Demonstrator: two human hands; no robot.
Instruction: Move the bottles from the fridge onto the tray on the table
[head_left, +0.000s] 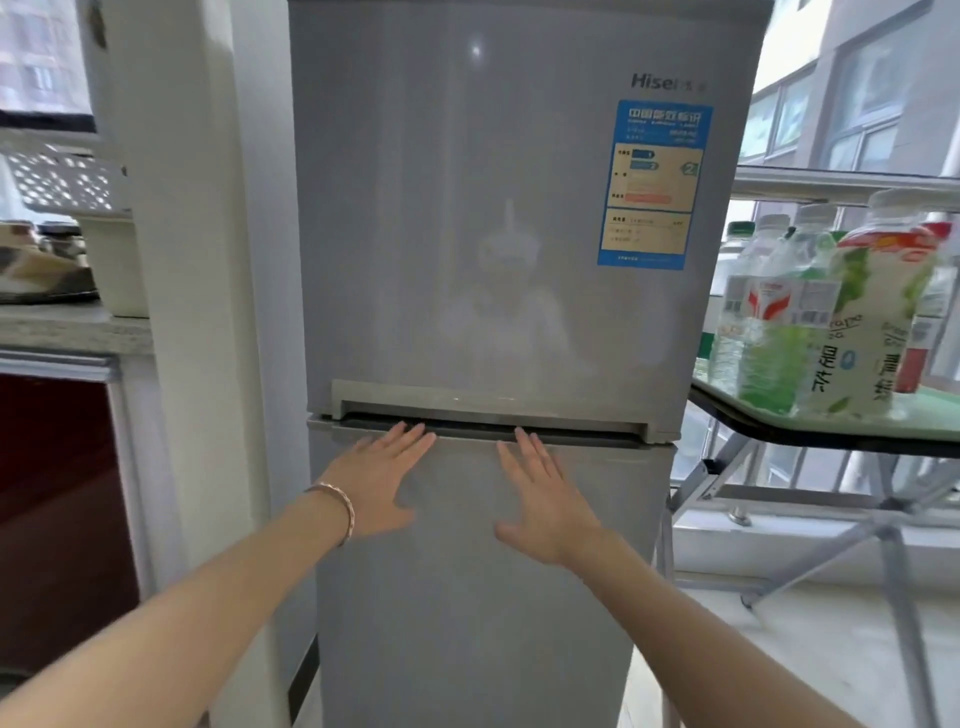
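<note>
Facing a shut fridge (493, 234), both palms spread flat on its lower door.

Your left hand (376, 478) and right hand (540, 499) lie open, holding nothing, fingertips at 12 o'clock just under the horizontal handle groove (488, 418). Equally near, so either can pull. Bottles (810, 306) already stand on the table (831, 431) at 3 o'clock; I cannot tell if a tray is under them.

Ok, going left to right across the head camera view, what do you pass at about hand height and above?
White basket → white pillar → fridge, with the left hand then the right hand flat on its lower door → blue label → bottles on the table.
</note>
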